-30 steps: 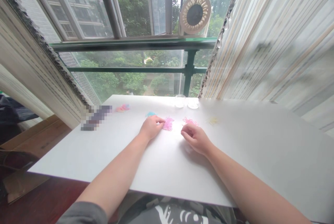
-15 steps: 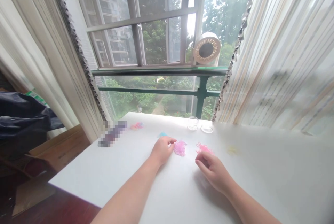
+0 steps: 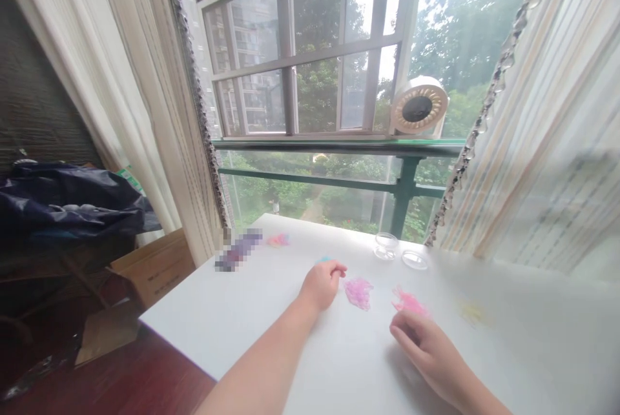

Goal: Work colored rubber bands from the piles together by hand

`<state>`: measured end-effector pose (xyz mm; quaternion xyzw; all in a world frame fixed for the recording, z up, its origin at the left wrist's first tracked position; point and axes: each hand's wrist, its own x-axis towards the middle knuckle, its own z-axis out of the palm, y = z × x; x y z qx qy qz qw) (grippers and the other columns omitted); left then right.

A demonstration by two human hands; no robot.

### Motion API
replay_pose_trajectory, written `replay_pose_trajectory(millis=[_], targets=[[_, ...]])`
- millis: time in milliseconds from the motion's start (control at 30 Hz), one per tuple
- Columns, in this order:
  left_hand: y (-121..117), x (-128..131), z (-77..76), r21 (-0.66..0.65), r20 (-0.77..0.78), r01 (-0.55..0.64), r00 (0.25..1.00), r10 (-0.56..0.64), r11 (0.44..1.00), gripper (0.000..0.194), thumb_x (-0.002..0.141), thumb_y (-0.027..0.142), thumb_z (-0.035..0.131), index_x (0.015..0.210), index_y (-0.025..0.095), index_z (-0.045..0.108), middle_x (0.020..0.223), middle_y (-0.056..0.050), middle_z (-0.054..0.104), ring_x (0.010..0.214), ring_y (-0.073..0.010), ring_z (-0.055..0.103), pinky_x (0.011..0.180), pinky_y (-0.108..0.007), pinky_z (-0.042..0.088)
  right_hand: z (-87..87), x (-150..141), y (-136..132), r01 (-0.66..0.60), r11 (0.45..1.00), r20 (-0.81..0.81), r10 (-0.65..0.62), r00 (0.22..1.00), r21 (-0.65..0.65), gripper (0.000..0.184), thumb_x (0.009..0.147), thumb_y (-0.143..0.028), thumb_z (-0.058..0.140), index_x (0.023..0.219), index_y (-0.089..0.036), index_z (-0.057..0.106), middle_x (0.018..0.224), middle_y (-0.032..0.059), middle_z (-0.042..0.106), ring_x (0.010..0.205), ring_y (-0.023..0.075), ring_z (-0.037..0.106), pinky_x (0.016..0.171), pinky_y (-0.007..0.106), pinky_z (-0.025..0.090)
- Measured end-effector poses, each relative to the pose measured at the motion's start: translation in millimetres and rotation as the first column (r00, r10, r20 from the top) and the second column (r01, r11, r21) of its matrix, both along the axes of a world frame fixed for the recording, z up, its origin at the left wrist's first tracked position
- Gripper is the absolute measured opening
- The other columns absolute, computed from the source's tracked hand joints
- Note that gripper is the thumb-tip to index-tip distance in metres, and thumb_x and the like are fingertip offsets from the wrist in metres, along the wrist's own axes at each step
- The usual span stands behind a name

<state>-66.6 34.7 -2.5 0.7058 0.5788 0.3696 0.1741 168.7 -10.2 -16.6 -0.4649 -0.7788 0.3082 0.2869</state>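
Note:
My left hand [image 3: 321, 284] rests on the white table [image 3: 252, 292] with its fingers curled. Its fingertips lie just beside a loose pile of purple rubber bands [image 3: 358, 293], and a blue pile [image 3: 323, 260] peeks out behind it. To the right, my right hand [image 3: 422, 343] is closed in a loose curl, thumb near the forefinger, in front of a pink pile of rubber bands [image 3: 411, 302]. Whether either hand holds anything small cannot be made out. A faint yellow pile [image 3: 472, 312] lies farther right.
Toward the back stand a clear round container [image 3: 385, 246] and a clear lid [image 3: 415, 260]. A mixed-colour pile [image 3: 278, 240] and a blurred-out item [image 3: 239, 250] lie at the back left. A white fan [image 3: 419, 105] sits at the window. Cardboard boxes [image 3: 157, 266] are left of the table.
The view has turned left, so everything appears farther right and a little lower. Both hands keep nearly the same places beside the purple and pink piles.

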Motion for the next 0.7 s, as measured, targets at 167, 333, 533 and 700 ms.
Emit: replay_pose_trajectory(millis=[167,333,533,700], targets=[[12,-35,1.7,-0.059,-0.240,-0.220,0.950,0.200,0.974,0.034,0.083,0.026,0.041,0.109,0.021,0.060,0.117,-0.004,0.061,0.111,-0.0176,0.052,0.099,-0.026,0.036,-1.9,1,2,0.000,1.000,0.045,0.000,0.999,0.008,0.028,0.082,-0.042,0.040,0.066,-0.020,0.049,0.060,0.0000,0.048,0.056,0.0150,0.043,0.052,0.026,0.034],[21,-80,-3.1,-0.146,-0.407,-0.470,0.831,0.380,0.871,0.056,0.076,0.041,0.050,0.124,0.013,0.049,0.137,-0.016,0.040,0.127,-0.0332,0.033,0.103,-0.044,0.027,-1.7,3,5,-0.042,0.999,0.070,0.044,0.997,-0.029,0.027,0.081,-0.042,0.043,0.069,-0.020,0.053,0.063,0.0020,0.052,0.058,0.0164,0.046,0.054,0.027,0.038],[26,-93,-11.6,-0.147,-0.487,-0.566,0.755,0.439,0.811,0.062,0.079,0.053,0.039,0.130,0.017,0.043,0.143,-0.013,0.033,0.131,-0.0318,0.026,0.104,-0.046,0.022,-3.4,3,6,-0.062,0.997,0.088,0.064,0.994,-0.035,0.030,0.082,-0.044,0.041,0.069,-0.020,0.053,0.062,0.0017,0.051,0.057,0.0160,0.045,0.052,0.027,0.038],[28,-93,-14.2,-0.124,-0.477,-0.578,0.747,0.463,0.807,0.061,0.079,0.052,0.039,0.129,0.018,0.043,0.142,-0.011,0.036,0.131,-0.0296,0.027,0.105,-0.043,0.022,-4.0,4,6,-0.075,0.996,0.098,0.079,0.992,-0.038,0.031,0.084,-0.045,0.038,0.070,-0.020,0.051,0.063,0.0016,0.050,0.058,0.0163,0.045,0.053,0.028,0.037]])
